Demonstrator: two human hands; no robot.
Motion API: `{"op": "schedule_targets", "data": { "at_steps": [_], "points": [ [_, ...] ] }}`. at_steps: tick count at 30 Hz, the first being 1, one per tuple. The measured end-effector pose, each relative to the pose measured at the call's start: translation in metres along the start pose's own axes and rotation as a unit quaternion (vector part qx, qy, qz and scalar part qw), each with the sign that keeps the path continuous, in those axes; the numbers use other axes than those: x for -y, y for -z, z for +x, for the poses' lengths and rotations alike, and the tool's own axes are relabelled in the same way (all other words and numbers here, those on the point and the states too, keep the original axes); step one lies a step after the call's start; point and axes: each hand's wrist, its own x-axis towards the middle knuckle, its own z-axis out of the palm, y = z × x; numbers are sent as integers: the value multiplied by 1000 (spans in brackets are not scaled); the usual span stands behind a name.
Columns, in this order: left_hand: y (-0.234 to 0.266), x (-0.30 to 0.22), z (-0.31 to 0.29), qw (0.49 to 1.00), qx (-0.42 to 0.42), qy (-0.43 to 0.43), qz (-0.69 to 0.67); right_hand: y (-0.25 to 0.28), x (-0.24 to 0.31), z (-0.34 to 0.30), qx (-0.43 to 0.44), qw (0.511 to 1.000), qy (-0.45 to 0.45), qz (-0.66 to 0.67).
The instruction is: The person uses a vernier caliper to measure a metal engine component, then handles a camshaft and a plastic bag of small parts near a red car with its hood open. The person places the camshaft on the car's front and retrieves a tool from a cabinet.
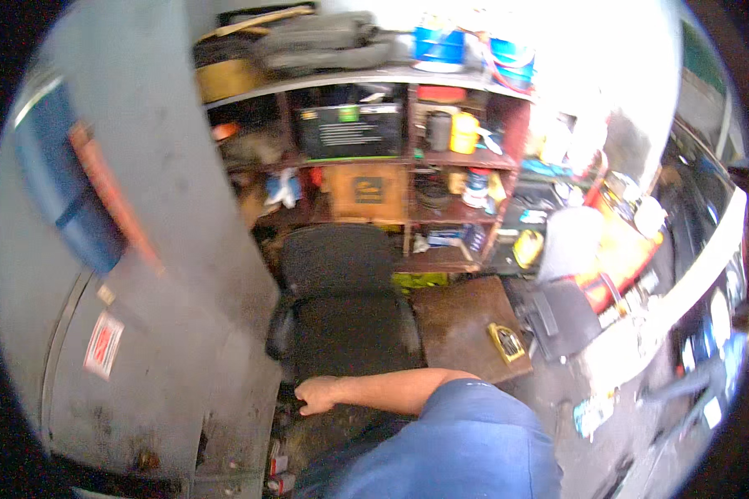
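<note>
My right arm, in a blue sleeve, reaches across to the left. My right hand (317,395) is low in front of a black office chair (341,324), close to its left armrest (281,337). Its fingers look curled, pointing left and down; what they hold, if anything, is hidden. Outside the picture is my left hand. To the right of the chair, a brown board-like surface (462,320) bears a small yellow-framed object (505,342), too blurred to name.
Behind the chair stands a shelf unit (453,264) with boxes, bottles and blue cans (438,47). A grey panel (166,333) rises at the left. On the right are a dark case (562,316), an orange object (620,249) and a cluttered pale ledge (641,333).
</note>
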Motion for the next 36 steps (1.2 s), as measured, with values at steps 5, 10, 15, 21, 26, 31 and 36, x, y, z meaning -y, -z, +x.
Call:
{"op": "schedule_targets", "data": {
  "at_steps": [5,10,15,21,26,31,36],
  "points": [
    [-118,-4,-25,955,263,137,10,-15,-100,-99,46,985,-166,17],
    [-283,-53,-95,837,532,96,-88,0,-192,-209,43,968,-245,13],
    [-434,-133,-155,665,741,-36,-89,8,-254,-312,-146,879,-430,143],
    [-658,-232,-221,517,726,-365,-271,-118,-240,-434,-434,634,-604,211],
    [-866,-356,-322,558,534,-547,-323,-324,-67,-483,-235,345,-818,396],
    [-979,-445,-402,504,589,-585,-237,-454,155,-386,36,279,-862,422],
    [-1049,-451,-447,507,606,-611,-57,-443,223,-210,-218,-128,-773,582]
  ]
}}
